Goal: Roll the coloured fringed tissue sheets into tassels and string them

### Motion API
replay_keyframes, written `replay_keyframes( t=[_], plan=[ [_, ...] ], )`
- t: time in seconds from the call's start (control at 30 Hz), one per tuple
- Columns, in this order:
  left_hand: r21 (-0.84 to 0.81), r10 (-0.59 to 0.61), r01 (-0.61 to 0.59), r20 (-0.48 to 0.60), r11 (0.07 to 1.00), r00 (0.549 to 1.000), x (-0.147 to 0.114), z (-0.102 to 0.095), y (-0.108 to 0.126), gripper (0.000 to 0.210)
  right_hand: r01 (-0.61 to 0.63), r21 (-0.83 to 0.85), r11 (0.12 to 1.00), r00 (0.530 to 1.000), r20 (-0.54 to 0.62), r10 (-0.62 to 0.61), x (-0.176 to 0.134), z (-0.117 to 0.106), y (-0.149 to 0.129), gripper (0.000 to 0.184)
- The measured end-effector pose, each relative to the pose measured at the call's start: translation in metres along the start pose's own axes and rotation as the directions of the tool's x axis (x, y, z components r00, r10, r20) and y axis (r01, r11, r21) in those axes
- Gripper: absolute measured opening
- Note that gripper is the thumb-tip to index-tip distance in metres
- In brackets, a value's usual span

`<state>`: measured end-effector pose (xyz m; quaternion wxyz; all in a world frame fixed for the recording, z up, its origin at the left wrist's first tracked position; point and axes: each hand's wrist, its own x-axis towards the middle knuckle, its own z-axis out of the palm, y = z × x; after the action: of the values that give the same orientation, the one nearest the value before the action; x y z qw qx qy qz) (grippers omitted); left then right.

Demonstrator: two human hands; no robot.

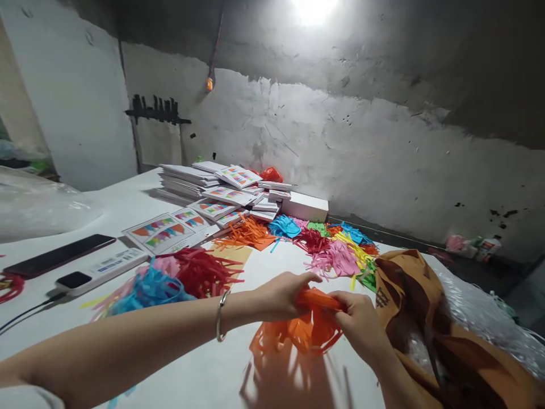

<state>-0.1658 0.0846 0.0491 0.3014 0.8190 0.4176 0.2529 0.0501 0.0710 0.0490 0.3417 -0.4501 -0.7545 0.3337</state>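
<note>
Between my two hands, just above the white table (204, 363), hangs an orange fringed paper tassel (313, 335). My left hand (287, 295), with a bangle at its wrist, is closed on the tassel's left upper part. At the right end of its gathered top, my right hand (355, 318) pinches it. The orange strips droop below both hands and throw a shadow on the table. Nearest to my left forearm lie a blue fringe bundle (149, 289) and a dark red fringe bundle (204, 272). Pink fringe (338, 258) lies beyond my hands.
Stacked printed cards (187, 182) and a white box (306, 207) stand at the back by the wall. A phone (59, 255) and a white power bank (102, 272) with a cable lie at left. Brown cloth (409, 284) and clear plastic (477, 318) occupy the right side.
</note>
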Motion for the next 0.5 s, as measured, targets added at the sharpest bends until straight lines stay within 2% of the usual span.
replay_keyframes(
  t=[0.07,0.13,0.2,0.27,0.37,0.43,0.5],
  plan=[
    [-0.337,-0.086,0.137,0.162,0.932,0.983,0.003,0.013,-0.01,0.056,-0.034,0.05,0.998,0.999,0.015,0.033,-0.008,-0.01,0.0,0.029],
    [-0.532,-0.093,0.259,0.318,0.806,0.944,0.003,0.028,-0.021,0.043,-0.085,0.118,0.989,0.996,0.043,0.081,-0.014,-0.019,0.003,0.02],
    [-0.59,-0.072,0.35,0.442,0.728,0.894,0.0,0.044,-0.03,0.033,-0.153,0.212,0.965,0.986,0.093,0.136,-0.018,-0.027,0.01,0.02],
    [-0.622,-0.044,0.445,0.551,0.644,0.833,-0.004,0.06,-0.036,0.026,-0.228,0.316,0.921,0.97,0.158,0.186,-0.021,-0.032,0.02,0.029],
    [-0.647,-0.002,0.549,0.646,0.53,0.763,-0.011,0.077,-0.042,0.03,-0.332,0.438,0.835,0.938,0.248,0.243,-0.024,-0.037,0.041,0.042],
    [-0.675,0.008,0.582,0.656,0.453,0.755,-0.014,0.084,-0.045,0.039,-0.382,0.488,0.785,0.921,0.276,0.276,-0.025,-0.039,0.055,0.046],
    [-0.715,0.002,0.588,0.636,0.378,0.772,-0.015,0.092,-0.047,0.043,-0.407,0.527,0.746,0.912,0.274,0.305,-0.026,-0.041,0.067,0.047]
  ],
)
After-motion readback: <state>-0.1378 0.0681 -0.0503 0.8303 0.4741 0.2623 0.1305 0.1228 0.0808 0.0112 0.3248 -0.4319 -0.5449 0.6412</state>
